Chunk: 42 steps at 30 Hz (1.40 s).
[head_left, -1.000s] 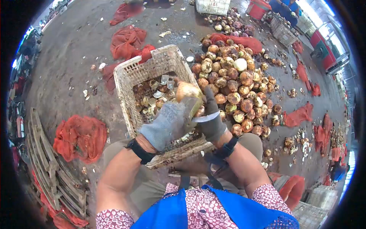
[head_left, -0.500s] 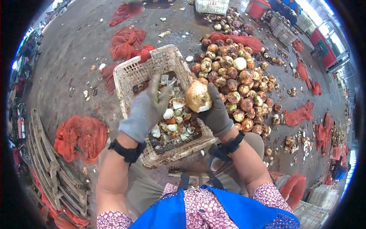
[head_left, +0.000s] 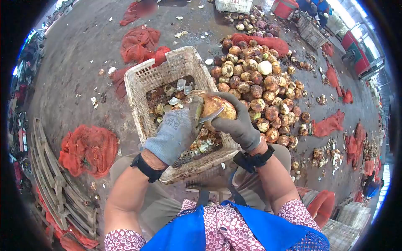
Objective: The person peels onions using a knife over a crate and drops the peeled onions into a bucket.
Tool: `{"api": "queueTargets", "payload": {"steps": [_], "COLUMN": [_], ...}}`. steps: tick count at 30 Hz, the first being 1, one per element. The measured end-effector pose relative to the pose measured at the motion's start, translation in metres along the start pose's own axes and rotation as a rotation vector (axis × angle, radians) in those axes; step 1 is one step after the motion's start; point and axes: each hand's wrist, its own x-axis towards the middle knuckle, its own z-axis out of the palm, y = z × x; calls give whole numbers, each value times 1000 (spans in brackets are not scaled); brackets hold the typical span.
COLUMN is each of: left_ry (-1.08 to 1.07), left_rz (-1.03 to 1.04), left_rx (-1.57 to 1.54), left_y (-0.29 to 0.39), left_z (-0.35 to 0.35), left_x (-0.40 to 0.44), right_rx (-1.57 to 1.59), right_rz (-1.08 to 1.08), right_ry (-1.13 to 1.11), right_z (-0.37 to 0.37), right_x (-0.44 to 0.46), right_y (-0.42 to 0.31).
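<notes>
A large brown-and-yellow bulb is held over a dirty white plastic basket. My right hand, in a dark grey glove, is wrapped round its right side. From my left hand, in a light grey glove with darker fingers, a curved knife blade extends across the bulb's front. The left fingers are closed at its base; the handle is hidden. Pale peelings and scraps lie in the basket below.
Beyond the basket on the right is a big pile of similar bulbs. Red mesh bags lie about the floor. Wooden slats stand at the left. A red bucket, another basket and a co-worker are at the upper right.
Half a second ago my left hand was apart from the bulb, fingers spread; now it is against the bulb's left side, and the blade shows again. My right hand has turned over the bulb.
</notes>
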Motion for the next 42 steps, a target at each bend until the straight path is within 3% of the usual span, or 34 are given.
{"api": "queueTargets", "payload": {"steps": [2, 3, 6, 8, 11, 12, 14, 15, 17, 18, 20, 21, 23, 25, 27, 28, 29, 32, 35, 38, 39, 41, 42], "left_ry": [-55, -83, -54, 8, -13, 87, 187, 65, -57, -10, 37, -2, -31, -311, -160, -121, -117, -156, -191, -199, -181, -151, -53], "left_rz": [-48, -68, -29, 27, 65, 85, 104, -21, -147, -186, -222, -99, 17, 66, -51, -45, -52, -49, 197, 13, -46, -463, -366], "left_rx": [57, 51, 5, -39, -109, -226, -341, -319, -296, -621, -950, -912, -873, -293, -793, -899, -890, -839, -432, -720, -799, -753, -726], "left_y": [3, 6, 5, 3, 1, 2, 4, 3, -1, -2, -7, -4, 8, 22, -19, -27, -26, -28, -27, -20, -15, -2, -1], "left_z": [-1, -3, -5, -3, 3, 4, 7, 10, 24, 31, 41, 31, 1, -32, 63, 75, 70, 57, 40, 13, -1, -30, -27], "left_x": [0, 2, 0, 1, 5, 4, 2, 2, 0, 1, -2, -1, -2, 2, -7, -9, -10, -10, -4, 0, 3, 7, 2], "right_rx": [-323, -321, -282, 150, 87, 83, -195, -197, -411, -410, -35, -41, 267, 160, -201, -80, -75, 598, 535, 626, 622, 608, 598], "right_rz": [-128, -127, -110, 97, 107, 109, -56, -60, -309, -309, 25, 28, 195, 198, 1, 101, 101, 289, 223, 281, 260, 244, 249], "right_ry": [-30, -31, -21, -62, -104, -108, -71, -74, -64, -63, -67, -70, -176, -195, -262, -254, -252, -394, -279, 108, 45, -9, 1], "right_z": [-2, -1, 4, 5, 4, 4, 5, 6, 9, 9, 8, 7, 5, 5, 11, 11, 12, 8, -4, 6, -5, -18, -19], "right_x": [0, 0, -6, -11, -13, -12, -12, -9, -7, -9, -18, -20, -23, -17, -12, -15, -20, -29, -32, -19, -15, -8, -6], "right_y": [2, 3, 3, -1, -12, -12, -10, -8, -4, -6, -11, -12, -14, -17, -20, -20, -15, -3, 8, -3, 2, 7, 7]}}
